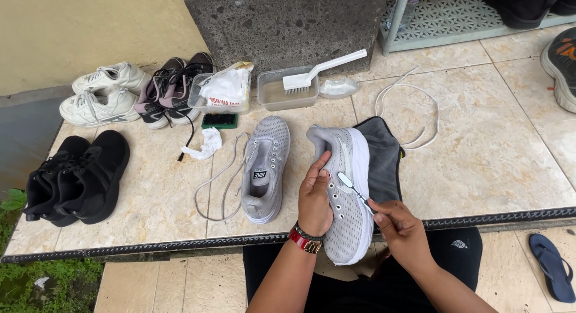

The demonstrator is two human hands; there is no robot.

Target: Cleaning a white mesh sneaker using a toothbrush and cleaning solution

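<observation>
My left hand (314, 199) grips a grey mesh sneaker (344, 187) with a white sole, tilted on its side over a dark grey cloth (379, 154). My right hand (401, 229) holds a small toothbrush (353, 188), its head touching the sneaker's side near the eyelets. The matching grey sneaker (264, 166) lies upright to the left, unlaced, with a grey lace (221, 181) looped beside it.
On the tiled ledge stand black sneakers (75, 176), white sneakers (103, 94), a dark pair (174, 88), a container with a bag (223, 92), a tub with a white brush (294, 88), a green brush (219, 120), a white lace (414, 109). A blue sandal (553, 266) lies lower right.
</observation>
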